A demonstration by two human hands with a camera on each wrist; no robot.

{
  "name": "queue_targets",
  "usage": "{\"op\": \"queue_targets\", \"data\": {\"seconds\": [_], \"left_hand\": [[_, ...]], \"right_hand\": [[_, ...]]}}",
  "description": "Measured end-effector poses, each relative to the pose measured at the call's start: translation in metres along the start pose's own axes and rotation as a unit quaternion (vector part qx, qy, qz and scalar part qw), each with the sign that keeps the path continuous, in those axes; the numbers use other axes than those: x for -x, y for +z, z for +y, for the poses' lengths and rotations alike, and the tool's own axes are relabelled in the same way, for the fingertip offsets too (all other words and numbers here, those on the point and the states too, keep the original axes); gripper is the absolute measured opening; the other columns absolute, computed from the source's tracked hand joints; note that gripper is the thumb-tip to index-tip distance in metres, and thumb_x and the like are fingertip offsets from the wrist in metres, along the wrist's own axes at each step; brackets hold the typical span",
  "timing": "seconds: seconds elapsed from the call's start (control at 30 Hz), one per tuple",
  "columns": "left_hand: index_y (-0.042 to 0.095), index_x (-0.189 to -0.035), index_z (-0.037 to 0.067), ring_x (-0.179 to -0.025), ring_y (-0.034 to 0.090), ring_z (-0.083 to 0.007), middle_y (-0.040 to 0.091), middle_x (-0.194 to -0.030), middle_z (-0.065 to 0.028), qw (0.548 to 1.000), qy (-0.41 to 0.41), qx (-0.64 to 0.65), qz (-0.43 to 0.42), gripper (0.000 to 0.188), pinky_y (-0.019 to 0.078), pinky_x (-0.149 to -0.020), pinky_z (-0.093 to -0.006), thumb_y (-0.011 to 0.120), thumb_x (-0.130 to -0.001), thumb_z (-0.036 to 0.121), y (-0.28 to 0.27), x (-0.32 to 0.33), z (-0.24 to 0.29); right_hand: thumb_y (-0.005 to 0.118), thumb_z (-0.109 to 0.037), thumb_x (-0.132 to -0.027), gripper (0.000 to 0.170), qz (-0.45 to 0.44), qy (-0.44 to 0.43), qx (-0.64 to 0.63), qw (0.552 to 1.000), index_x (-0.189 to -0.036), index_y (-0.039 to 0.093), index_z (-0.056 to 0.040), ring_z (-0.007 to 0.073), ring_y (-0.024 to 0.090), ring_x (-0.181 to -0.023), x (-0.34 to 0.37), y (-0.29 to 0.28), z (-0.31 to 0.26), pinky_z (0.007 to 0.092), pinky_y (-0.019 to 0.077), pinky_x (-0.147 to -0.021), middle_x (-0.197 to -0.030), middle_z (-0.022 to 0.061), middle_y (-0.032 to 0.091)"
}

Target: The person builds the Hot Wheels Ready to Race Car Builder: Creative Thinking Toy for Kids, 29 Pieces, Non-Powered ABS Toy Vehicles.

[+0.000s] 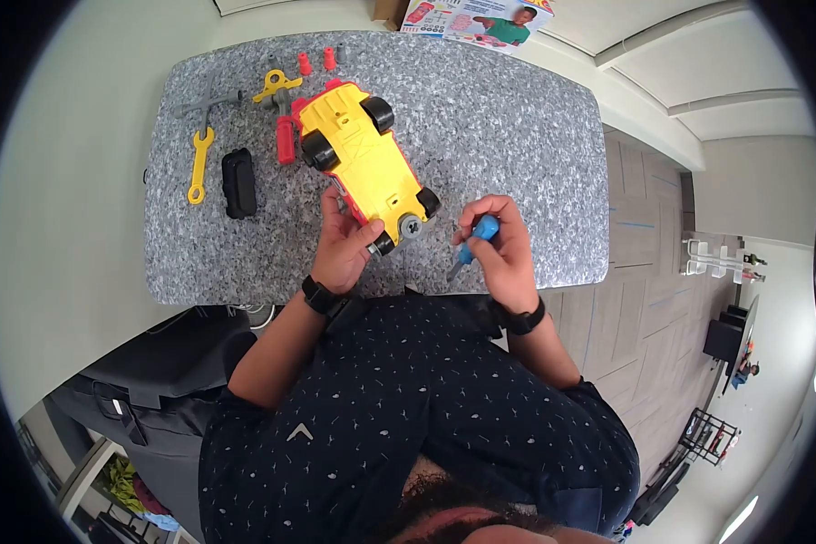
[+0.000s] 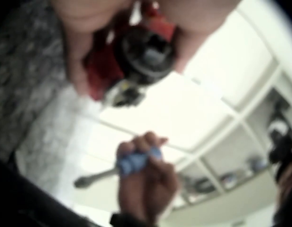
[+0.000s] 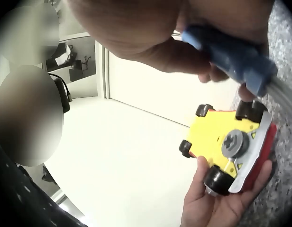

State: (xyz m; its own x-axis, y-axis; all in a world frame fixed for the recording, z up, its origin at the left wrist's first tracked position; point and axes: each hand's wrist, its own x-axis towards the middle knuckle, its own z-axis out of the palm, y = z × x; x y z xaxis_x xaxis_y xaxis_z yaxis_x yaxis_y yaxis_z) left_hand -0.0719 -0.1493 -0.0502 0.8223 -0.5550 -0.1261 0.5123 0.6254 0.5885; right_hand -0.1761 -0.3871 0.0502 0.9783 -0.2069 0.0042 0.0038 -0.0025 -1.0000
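My left hand [image 1: 343, 252] grips a toy car [image 1: 364, 163] by its near end, with the yellow underside turned up toward me. Four black wheels stick out at its corners, and a grey screw with a cross slot [image 1: 411, 227] sits at the near end of the underside. In my right hand [image 1: 506, 257] is a blue-handled toy screwdriver [image 1: 483, 234], its grey shaft pointing down and toward my body. The screwdriver is apart from the car, to its right. In the right wrist view, the car's grey bumper [image 3: 252, 153] shows beside the screw.
Left of the car lie a yellow wrench [image 1: 199, 168], a black plastic part [image 1: 238, 184], a grey cross-shaped piece [image 1: 210, 104], a red-handled tool [image 1: 286, 140] and a yellow piece [image 1: 276, 85]. Small red pieces [image 1: 305, 63] stand at the back. Behind the speckled table [image 1: 517, 118] is a printed box [image 1: 471, 23].
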Motion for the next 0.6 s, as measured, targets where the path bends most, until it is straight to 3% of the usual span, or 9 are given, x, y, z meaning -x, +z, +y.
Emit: {"op": "queue_targets", "data": {"seconds": [0.07,0.17,0.2,0.3,0.4,0.6], "left_hand": [[0.028,-0.170,0.024,-0.155,0.056,-0.0259,0.056,-0.164,-0.0100,1.000,0.003,0.003,0.003,0.086,0.0486,-0.127,-0.0478,0.071,-0.104,-0.011,0.001,-0.001,0.000],[0.029,-0.168,0.023,-0.156,0.055,-0.0254,0.056,-0.164,-0.0095,1.000,0.006,-0.002,0.001,0.083,0.0475,-0.128,-0.0473,0.071,-0.105,-0.010,-0.002,-0.002,-0.002],[0.030,-0.167,0.023,-0.156,0.055,-0.0254,0.056,-0.164,-0.0094,1.000,0.004,-0.003,0.002,0.082,0.0475,-0.128,-0.0472,0.071,-0.105,-0.010,-0.002,-0.002,-0.002],[0.030,-0.166,0.023,-0.156,0.055,-0.0254,0.056,-0.164,-0.0094,1.000,0.000,-0.002,0.000,0.080,0.0474,-0.128,-0.0469,0.071,-0.105,-0.009,0.000,-0.002,0.000],[0.030,-0.167,0.024,-0.155,0.055,-0.0254,0.056,-0.164,-0.0097,1.000,0.002,0.000,-0.004,0.081,0.0476,-0.128,-0.0469,0.071,-0.105,-0.010,-0.002,-0.001,-0.001],[0.032,-0.169,0.024,-0.155,0.057,-0.0296,0.055,-0.167,-0.0099,0.998,0.032,-0.049,-0.012,0.076,0.0516,-0.125,-0.0512,0.067,-0.108,-0.006,-0.008,-0.002,-0.007]], "right_hand": [[0.063,0.005,-0.111,0.025,0.004,0.041,-0.046,0.998,-0.135,0.058,-0.0021,0.0181,0.071,-0.113,0.003,-0.005,-0.020,0.0335,0.0571,-0.096,-0.130,0.0133,0.072],[0.070,-0.001,-0.112,0.024,0.014,-0.040,0.012,0.999,-0.133,0.061,-0.0026,0.0196,0.073,-0.116,0.005,-0.007,-0.033,0.0336,0.0574,-0.099,-0.133,0.0149,0.075],[0.079,-0.005,-0.107,0.029,0.016,-0.067,0.146,0.987,-0.132,0.067,-0.0018,0.0208,0.075,-0.117,0.006,-0.013,-0.039,0.0349,0.0584,-0.101,-0.134,0.0148,0.079],[0.087,-0.004,-0.099,0.032,0.012,-0.072,0.120,0.990,-0.129,0.075,-0.0013,0.0221,0.076,-0.116,0.009,-0.011,-0.055,0.0363,0.0593,-0.101,-0.128,0.0130,0.081],[0.092,-0.004,-0.092,0.030,-0.019,-0.193,0.115,0.974,-0.121,0.082,-0.0018,0.0239,0.077,-0.113,-0.001,-0.009,-0.060,0.0368,0.0599,-0.099,-0.123,0.0129,0.082],[0.091,-0.002,-0.089,0.021,-0.048,-0.240,0.258,0.935,-0.110,0.085,-0.0037,0.0289,0.079,-0.110,-0.011,0.000,-0.065,0.0391,0.0617,-0.093,-0.117,0.0104,0.083]]}}
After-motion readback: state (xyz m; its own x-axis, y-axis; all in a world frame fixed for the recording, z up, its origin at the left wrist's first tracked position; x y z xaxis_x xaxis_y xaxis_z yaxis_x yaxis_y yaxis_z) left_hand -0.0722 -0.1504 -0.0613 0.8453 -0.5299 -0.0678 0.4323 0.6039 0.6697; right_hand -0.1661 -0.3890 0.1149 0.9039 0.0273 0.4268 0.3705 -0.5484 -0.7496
